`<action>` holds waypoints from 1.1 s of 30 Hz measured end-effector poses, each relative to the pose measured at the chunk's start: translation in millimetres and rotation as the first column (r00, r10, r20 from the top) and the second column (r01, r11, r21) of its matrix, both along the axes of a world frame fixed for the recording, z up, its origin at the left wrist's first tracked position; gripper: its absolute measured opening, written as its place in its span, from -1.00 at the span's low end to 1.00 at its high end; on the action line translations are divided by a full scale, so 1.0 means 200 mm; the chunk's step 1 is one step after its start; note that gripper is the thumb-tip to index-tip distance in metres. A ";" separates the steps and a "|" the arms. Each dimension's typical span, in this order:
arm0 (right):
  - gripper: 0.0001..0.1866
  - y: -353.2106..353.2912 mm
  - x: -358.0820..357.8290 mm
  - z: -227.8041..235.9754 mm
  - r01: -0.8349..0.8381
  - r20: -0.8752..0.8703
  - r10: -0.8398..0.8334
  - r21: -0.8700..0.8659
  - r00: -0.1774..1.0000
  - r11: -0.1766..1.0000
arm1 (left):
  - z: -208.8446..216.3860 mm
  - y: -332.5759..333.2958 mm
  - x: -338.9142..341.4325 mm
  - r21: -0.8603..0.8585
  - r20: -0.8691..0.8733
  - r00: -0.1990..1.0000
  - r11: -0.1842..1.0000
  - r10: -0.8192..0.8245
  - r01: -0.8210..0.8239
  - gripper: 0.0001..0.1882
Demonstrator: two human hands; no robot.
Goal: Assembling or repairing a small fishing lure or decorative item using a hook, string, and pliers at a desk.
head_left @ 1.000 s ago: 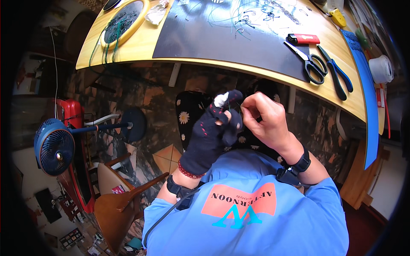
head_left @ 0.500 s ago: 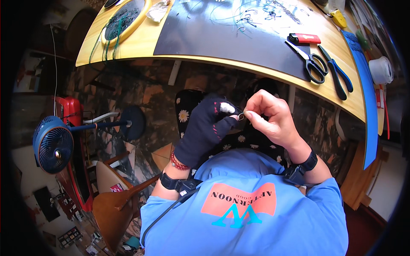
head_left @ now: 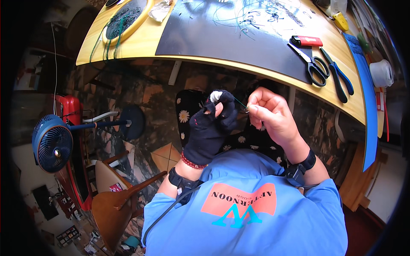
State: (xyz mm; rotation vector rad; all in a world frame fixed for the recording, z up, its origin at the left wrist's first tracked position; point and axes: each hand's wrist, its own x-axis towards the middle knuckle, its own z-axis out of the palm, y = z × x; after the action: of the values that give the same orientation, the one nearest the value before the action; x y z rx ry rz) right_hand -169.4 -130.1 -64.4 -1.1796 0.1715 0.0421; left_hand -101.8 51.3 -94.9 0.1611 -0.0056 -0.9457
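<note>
My right hand (head_left: 271, 113), bare, pinches a small curved metal hook (head_left: 247, 110) between thumb and forefinger, its other fingers curled. From there a thin dark green line (head_left: 240, 102) runs taut to my left hand (head_left: 213, 115). That hand wears a black glove with red stitching and a white patch at a fingertip; its fingers are closed round the line, whose far end is hidden. Both hands are above my lap, short of the table edge.
The wooden table (head_left: 192, 60) carries a dark mat (head_left: 222, 47) with scattered hooks and lines (head_left: 260, 18), a red lighter (head_left: 306, 40), scissors (head_left: 314, 68), blue-black pliers (head_left: 337, 77) and a yellow-rimmed tray (head_left: 121, 36) of green lines. A fan (head_left: 53, 143) stands left.
My left hand has turned and curled its fingers, drawing away from my right hand. A stretch of green line now shows between them. My right hand keeps its pinch, almost in place.
</note>
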 end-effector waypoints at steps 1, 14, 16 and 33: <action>-0.85 0.00 0.00 0.00 -0.028 -0.024 0.031 0.104 0.999 0.994 | -0.05 0.01 0.01 0.000 0.000 1.000 1.000 0.001 -0.001 -0.80; -0.87 0.00 0.00 -0.04 -0.060 -0.164 0.157 0.481 0.974 0.875 | 0.01 0.05 0.11 0.536 0.785 0.577 0.713 -0.224 -0.453 -0.88; -0.87 0.00 0.00 -0.04 -0.066 -0.154 0.151 0.454 0.976 0.889 | 0.05 0.04 0.11 0.567 0.811 0.485 0.646 -0.328 -0.511 -0.84; -0.86 0.01 -0.01 -0.04 -0.075 -0.154 0.138 0.357 0.978 0.931 | 0.12 0.01 0.07 0.309 0.936 0.145 0.550 -0.322 -0.776 -0.48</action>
State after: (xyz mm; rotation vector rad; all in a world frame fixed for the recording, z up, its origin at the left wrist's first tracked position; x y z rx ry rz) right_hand -171.0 -128.4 -72.4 -0.8268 0.2455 0.2649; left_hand -88.2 53.7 -70.8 1.6763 -0.8016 -0.1626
